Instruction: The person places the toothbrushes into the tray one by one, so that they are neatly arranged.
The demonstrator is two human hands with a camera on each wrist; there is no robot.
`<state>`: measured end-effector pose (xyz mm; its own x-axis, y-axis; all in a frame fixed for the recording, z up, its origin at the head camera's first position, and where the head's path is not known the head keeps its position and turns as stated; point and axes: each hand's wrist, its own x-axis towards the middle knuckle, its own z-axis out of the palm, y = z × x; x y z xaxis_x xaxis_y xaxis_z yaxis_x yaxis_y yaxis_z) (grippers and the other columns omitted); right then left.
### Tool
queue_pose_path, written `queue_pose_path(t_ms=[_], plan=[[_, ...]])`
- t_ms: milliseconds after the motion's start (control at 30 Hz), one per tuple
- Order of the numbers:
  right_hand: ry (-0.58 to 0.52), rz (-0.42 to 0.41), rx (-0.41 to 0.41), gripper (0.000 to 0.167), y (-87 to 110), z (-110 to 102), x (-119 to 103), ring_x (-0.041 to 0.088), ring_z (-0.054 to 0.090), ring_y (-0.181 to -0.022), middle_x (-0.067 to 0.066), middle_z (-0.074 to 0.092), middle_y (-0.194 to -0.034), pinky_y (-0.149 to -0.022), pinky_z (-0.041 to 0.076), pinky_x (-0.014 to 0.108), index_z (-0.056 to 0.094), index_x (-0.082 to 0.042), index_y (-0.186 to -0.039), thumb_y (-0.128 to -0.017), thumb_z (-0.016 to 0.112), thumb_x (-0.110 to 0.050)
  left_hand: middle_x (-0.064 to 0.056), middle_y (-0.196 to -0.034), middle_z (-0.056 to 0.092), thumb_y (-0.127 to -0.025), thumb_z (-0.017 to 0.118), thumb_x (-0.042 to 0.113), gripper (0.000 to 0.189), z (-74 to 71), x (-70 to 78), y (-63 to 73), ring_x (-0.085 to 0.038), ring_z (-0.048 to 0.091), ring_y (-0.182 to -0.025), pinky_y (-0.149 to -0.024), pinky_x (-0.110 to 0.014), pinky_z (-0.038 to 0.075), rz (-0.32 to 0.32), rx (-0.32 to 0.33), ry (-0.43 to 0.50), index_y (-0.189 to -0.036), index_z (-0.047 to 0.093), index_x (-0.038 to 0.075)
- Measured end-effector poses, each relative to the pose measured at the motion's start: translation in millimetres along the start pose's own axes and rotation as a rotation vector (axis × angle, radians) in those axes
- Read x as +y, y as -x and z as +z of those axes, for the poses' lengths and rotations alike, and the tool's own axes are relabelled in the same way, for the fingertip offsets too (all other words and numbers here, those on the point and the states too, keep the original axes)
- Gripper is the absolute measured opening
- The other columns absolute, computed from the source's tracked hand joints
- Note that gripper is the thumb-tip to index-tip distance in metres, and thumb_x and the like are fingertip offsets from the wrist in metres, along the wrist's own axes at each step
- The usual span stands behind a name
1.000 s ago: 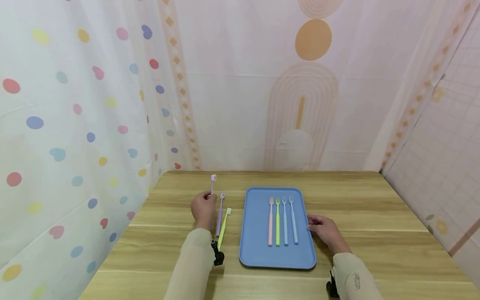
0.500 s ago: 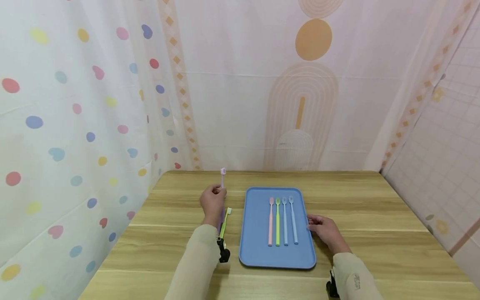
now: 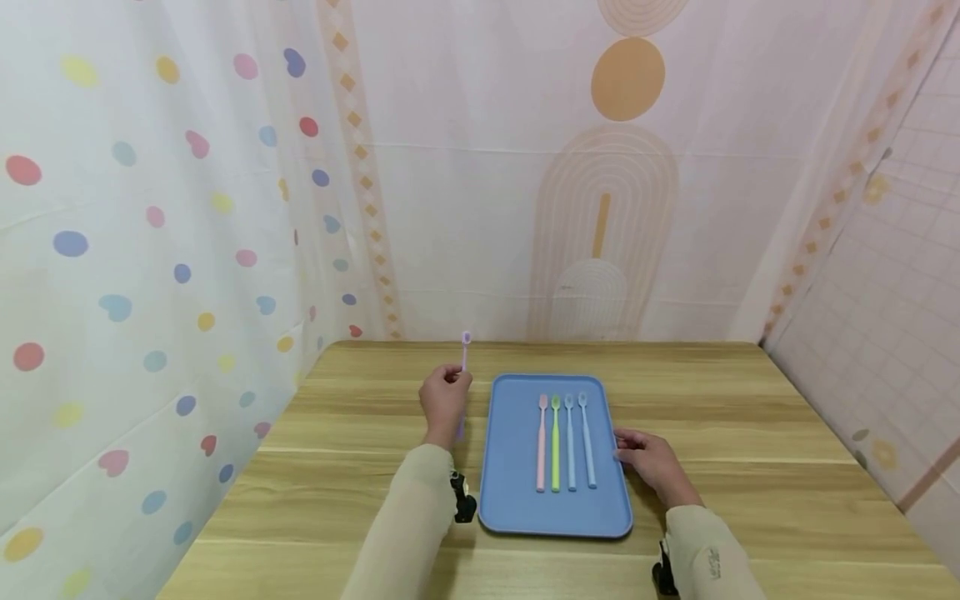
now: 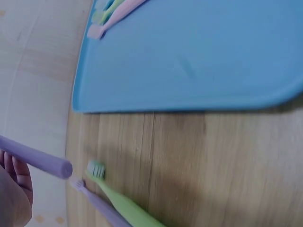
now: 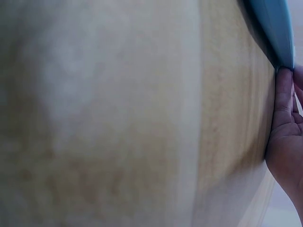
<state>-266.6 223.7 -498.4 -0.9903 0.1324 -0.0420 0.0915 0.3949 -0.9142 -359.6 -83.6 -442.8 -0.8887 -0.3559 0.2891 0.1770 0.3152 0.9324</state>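
My left hand (image 3: 444,400) pinches a light purple toothbrush (image 3: 464,354), lifted upright with its head up, left of the blue tray (image 3: 517,510). In the left wrist view the handle end of that toothbrush (image 4: 40,158) points toward the tray side. A green toothbrush (image 4: 125,205) and another purple toothbrush (image 4: 102,206) lie on the table beneath; the left arm hides them in the head view. Fairly straight fingers of my right hand (image 3: 654,467) touch the tray's right rim, and its side rests on the table in the right wrist view.
On the tray lie a pink toothbrush (image 3: 542,446), a green toothbrush (image 3: 556,446) and two blue toothbrushes (image 3: 571,446), side by side with heads away from me. The wooden table (image 3: 705,392) ends at a patterned curtain (image 3: 465,208) behind.
My left hand has moved right and a little away from me with the light purple toothbrush, passing over the two toothbrushes on the table. My right hand and the tray have stayed put.
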Motion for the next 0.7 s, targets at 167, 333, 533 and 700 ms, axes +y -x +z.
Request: queue_pose_path(t_ms=[167,333,533,700], plan=[[0.01,0.014,0.004,0.041,-0.8,0.8,0.8,0.031,0.057,-0.107,0.018,0.064,-0.112,-0.086,0.05,0.037,0.058,0.007,-0.132,-0.092,0.063,0.001,-0.006,-0.083,0.067,-0.087,0.067,0.01,0.016,9.3,-2.6,2.1,-0.016,0.056,-0.067,-0.057,-0.028,0.045,0.011,-0.032,0.022,-0.099,0.074,0.003],[-0.001,0.012,0.002,0.041,-0.8,1.4,-0.4,0.031,0.057,-0.107,0.019,0.064,-0.111,-0.085,0.05,0.036,0.058,0.009,-0.132,-0.091,0.063,0.002,-0.006,-0.083,0.066,-0.088,0.066,0.01,0.018,15.4,-0.3,5.1,-0.016,0.055,-0.066,-0.055,-0.027,0.044,0.011,-0.065,0.027,-0.101,0.074,0.002],[-0.001,0.018,0.0,0.042,-0.2,2.1,-0.8,0.031,0.057,-0.106,0.018,0.063,-0.111,-0.085,0.05,0.036,0.058,0.008,-0.132,-0.091,0.063,0.001,-0.007,-0.085,0.068,-0.089,0.065,0.01,0.018,20.2,3.5,10.4,-0.018,0.058,-0.072,-0.062,-0.028,0.048,0.013,-0.073,0.003,-0.102,0.074,0.001],[0.007,0.019,0.001,0.042,-1.3,1.9,-1.1,0.031,0.057,-0.106,0.018,0.064,-0.112,-0.088,0.05,0.038,0.058,0.008,-0.132,-0.091,0.063,0.0,-0.007,-0.084,0.069,-0.089,0.067,0.009,0.017,25.8,7.6,15.6,-0.018,0.06,-0.074,-0.065,-0.03,0.05,0.043,-0.063,-0.017,-0.101,0.074,0.0]])
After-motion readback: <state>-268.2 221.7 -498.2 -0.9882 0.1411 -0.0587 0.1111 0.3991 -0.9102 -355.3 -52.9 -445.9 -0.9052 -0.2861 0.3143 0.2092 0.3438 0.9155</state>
